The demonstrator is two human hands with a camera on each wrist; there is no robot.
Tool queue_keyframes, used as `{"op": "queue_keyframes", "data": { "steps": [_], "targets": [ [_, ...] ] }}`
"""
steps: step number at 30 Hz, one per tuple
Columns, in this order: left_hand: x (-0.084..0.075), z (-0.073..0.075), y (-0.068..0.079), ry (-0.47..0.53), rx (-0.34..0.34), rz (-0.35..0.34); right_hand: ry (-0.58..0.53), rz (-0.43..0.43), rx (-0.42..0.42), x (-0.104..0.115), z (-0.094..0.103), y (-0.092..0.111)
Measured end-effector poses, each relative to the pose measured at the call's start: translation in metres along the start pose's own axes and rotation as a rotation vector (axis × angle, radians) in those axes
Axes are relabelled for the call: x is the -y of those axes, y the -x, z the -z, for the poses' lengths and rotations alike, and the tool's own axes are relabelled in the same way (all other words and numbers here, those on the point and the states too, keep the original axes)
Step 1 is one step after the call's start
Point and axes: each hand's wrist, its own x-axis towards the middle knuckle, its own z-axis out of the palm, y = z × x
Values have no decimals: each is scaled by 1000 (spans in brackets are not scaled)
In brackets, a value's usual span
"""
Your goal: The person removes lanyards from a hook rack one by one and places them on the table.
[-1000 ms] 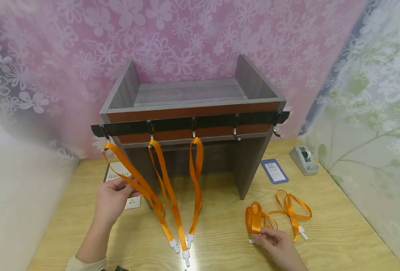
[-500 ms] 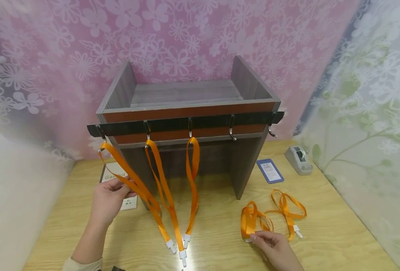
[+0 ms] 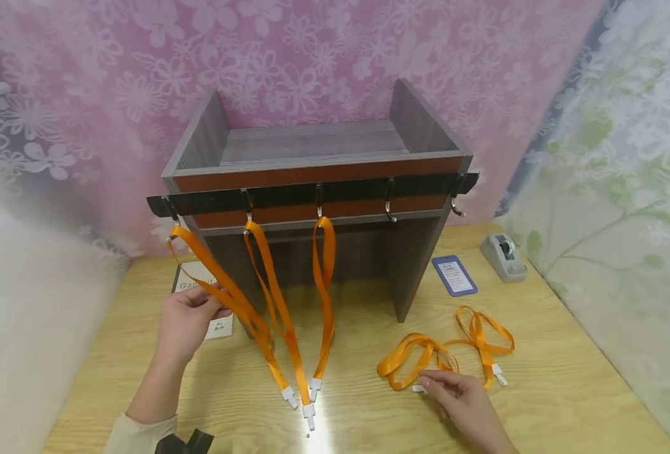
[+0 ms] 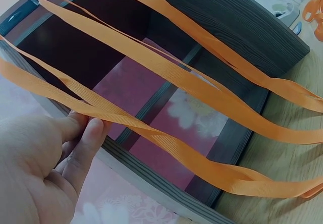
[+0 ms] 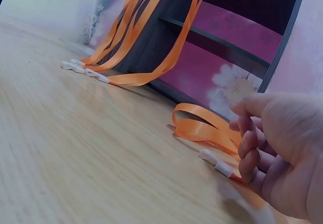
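Note:
Three orange lanyards hang from hooks on the rack. My left hand (image 3: 190,318) pinches the strap of the leftmost lanyard (image 3: 221,277) between thumb and fingers, partway down; the left wrist view shows the fingertips against its edge. The middle lanyard (image 3: 278,296) and the right hanging lanyard (image 3: 327,284) dangle beside it, with white clips at their lower ends. On the table, a loosely folded lanyard (image 3: 394,364) lies by the fingertips of my right hand (image 3: 465,400). In the right wrist view those fingers are loosely bent, with no strap seen between them, close to a white clip (image 5: 217,163).
A grey wooden rack (image 3: 426,252) stands against the wall with a dark hook strip (image 3: 352,189). Another lanyard (image 3: 485,343) lies at the right. Behind it are a blue card holder (image 3: 454,275) and a tape dispenser (image 3: 503,257). A booklet (image 3: 219,327) lies behind my left hand.
My right hand has let go of the folded lanyard, whose raised loop has dropped flat onto the table toward the left. The left hand stays on its strap.

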Motion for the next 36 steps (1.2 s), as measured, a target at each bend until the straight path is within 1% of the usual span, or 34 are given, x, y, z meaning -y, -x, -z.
{"op": "queue_keyframes", "data": {
  "steps": [4,8,11,12,18,21,24,27,30,36],
  "targets": [
    [0,0,1,-24,-8,6,-45,65,35,7,3,-4],
    [0,1,2,-84,-5,1,-100,56,30,18,5,-7],
    [0,1,3,-96,-5,3,-120,65,23,27,5,-8],
    [0,1,3,-94,-6,3,-121,79,23,30,5,-9],
    [-1,3,1,-77,-6,0,-136,238,63,43,6,-18],
    [-1,3,1,-78,-8,3,-150,278,88,48,7,-21],
    [0,3,3,-75,-11,11,-133,286,99,55,7,-22],
    [0,4,2,-75,-12,8,-98,277,86,64,7,-22],
    [0,3,2,-86,-13,7,-86,278,84,70,5,-22],
    [1,2,2,-84,-17,-10,-80,304,115,79,1,-29]
  ]
}}
